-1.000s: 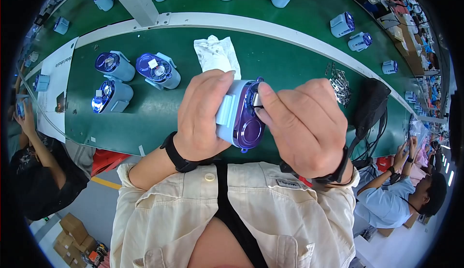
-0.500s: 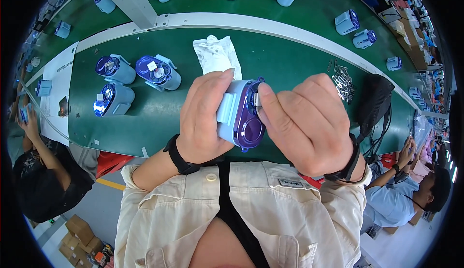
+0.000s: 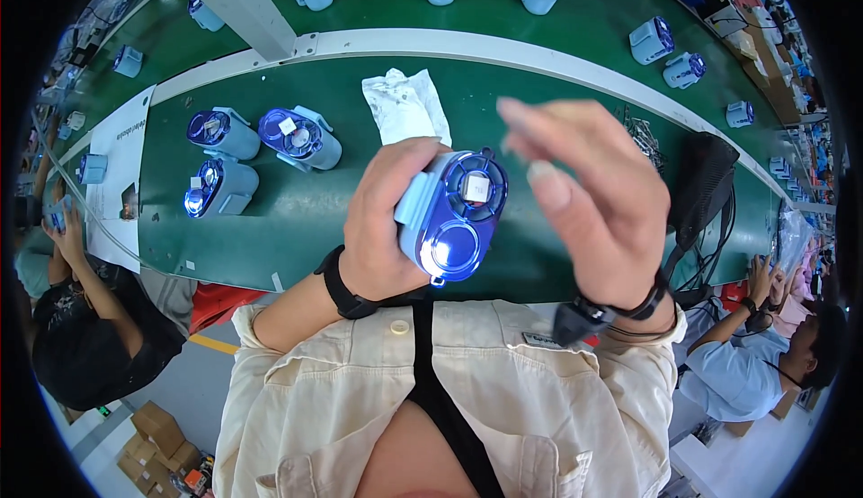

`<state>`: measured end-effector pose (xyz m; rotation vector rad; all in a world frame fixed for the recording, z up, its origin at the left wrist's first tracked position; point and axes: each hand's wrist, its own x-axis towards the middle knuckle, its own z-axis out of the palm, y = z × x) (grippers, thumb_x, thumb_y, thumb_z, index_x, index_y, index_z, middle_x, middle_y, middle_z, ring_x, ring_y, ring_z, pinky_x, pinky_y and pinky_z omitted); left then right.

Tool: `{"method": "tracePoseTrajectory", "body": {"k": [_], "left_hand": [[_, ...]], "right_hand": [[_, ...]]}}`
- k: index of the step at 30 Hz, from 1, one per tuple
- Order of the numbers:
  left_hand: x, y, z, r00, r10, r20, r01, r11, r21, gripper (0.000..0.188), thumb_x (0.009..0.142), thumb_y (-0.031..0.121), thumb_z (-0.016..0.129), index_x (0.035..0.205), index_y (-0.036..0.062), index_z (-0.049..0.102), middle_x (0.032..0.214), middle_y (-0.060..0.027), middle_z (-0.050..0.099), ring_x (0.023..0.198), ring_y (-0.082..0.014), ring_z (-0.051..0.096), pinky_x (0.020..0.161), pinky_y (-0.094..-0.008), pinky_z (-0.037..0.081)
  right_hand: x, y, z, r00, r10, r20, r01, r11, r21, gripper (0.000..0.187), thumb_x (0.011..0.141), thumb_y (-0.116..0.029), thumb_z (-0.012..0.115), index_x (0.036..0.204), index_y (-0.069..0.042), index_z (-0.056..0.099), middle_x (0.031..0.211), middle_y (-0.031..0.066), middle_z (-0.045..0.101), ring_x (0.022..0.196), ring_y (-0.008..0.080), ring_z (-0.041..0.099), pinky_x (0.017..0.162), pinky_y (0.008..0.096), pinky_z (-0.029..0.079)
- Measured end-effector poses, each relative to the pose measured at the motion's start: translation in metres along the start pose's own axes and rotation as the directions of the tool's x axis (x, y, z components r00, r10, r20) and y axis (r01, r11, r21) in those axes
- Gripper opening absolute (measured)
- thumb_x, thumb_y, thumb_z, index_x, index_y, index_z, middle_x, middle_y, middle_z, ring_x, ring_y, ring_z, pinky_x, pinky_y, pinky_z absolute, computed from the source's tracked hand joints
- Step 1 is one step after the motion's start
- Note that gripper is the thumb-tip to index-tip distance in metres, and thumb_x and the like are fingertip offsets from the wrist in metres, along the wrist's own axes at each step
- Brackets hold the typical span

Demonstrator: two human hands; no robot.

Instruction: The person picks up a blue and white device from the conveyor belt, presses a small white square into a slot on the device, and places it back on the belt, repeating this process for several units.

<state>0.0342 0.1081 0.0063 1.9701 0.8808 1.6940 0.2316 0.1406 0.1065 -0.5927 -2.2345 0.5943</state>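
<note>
My left hand is wrapped around a light-blue device with a glossy dark-blue top, tilted toward me above the table edge. A small white square sits in the round grille-like opening at the top's far end; bright light reflects off the ring at its near end. To the right of the device and apart from it, my right hand has its thumb and fingers spread, slightly blurred, with nothing visible in them. At left on the green table stand three similar devices, two of them bearing white squares on their tops.
A crumpled white sheet lies beyond my left hand. Behind my right hand is a pile of small metal pieces, beside a black pouch with cables. A white rail crosses the table, with several more devices past it. People sit at both sides.
My right hand has let go of the device's top and pulled away to the right, its fingers opening. The white square it covered now shows. My left hand keeps its hold.
</note>
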Motion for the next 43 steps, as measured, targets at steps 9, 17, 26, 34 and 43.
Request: {"method": "tracePoseTrajectory", "body": {"k": [9,17,26,34,43], "left_hand": [[0.001,0.008,-0.003,0.998,0.045,0.041,-0.049,0.995,0.087,0.073,0.07,0.011,0.082,0.13,-0.0013,0.043,0.114,-0.0229,0.059,0.096,-0.0381,0.062,0.082,-0.0445,0.051],[0.0,0.006,-0.008,0.996,0.069,0.052,-0.079,0.973,0.219,0.071,0.071,0.013,0.082,0.13,-0.0002,0.043,0.118,-0.0223,0.058,0.101,-0.0388,0.061,0.086,-0.0457,0.049],[0.001,0.007,-0.005,0.991,0.136,-0.021,-0.136,0.991,-0.005,0.072,0.072,0.011,0.082,0.132,0.0045,0.043,0.121,-0.0191,0.057,0.105,-0.0351,0.058,0.093,-0.0446,0.044],[-0.005,-0.002,-0.003,0.987,0.157,-0.018,-0.158,0.987,-0.04,0.072,0.072,0.011,0.082,0.13,0.0043,0.041,0.122,-0.0206,0.055,0.105,-0.0359,0.058,0.09,-0.0454,0.046],[0.0,-0.002,0.008,0.996,0.061,-0.062,-0.059,0.998,0.035,0.072,0.072,0.012,0.082,0.131,0.0049,0.04,0.123,-0.0213,0.055,0.106,-0.0367,0.058,0.091,-0.0476,0.046]], "right_hand": [[-0.003,-0.002,0.05,0.897,0.409,0.167,-0.351,0.431,0.832,0.041,0.098,-0.021,0.052,0.131,0.004,0.052,0.13,0.0186,0.056,0.122,0.0252,0.052,0.103,0.0343,0.041],[-0.004,-0.007,0.069,0.876,0.48,0.045,-0.241,0.357,0.902,0.039,0.099,-0.022,0.05,0.128,0.004,0.052,0.132,0.0208,0.054,0.123,0.0278,0.052,0.105,0.0367,0.039],[0.004,-0.011,0.045,0.896,0.39,0.213,-0.293,0.159,0.943,0.034,0.098,-0.019,0.051,0.122,0.004,0.056,0.133,0.0216,0.053,0.13,0.0305,0.046,0.109,0.0417,0.034],[-0.004,-0.01,0.056,0.929,0.365,0.061,-0.209,0.383,0.9,0.029,0.094,-0.009,0.056,0.12,0.002,0.058,0.131,0.0208,0.055,0.132,0.0317,0.044,0.11,0.0432,0.032],[-0.005,0.001,0.064,0.911,0.411,0.03,-0.169,0.307,0.936,0.029,0.092,-0.009,0.059,0.12,-0.001,0.059,0.13,0.02,0.056,0.134,0.0331,0.04,0.112,0.0462,0.029]]}}
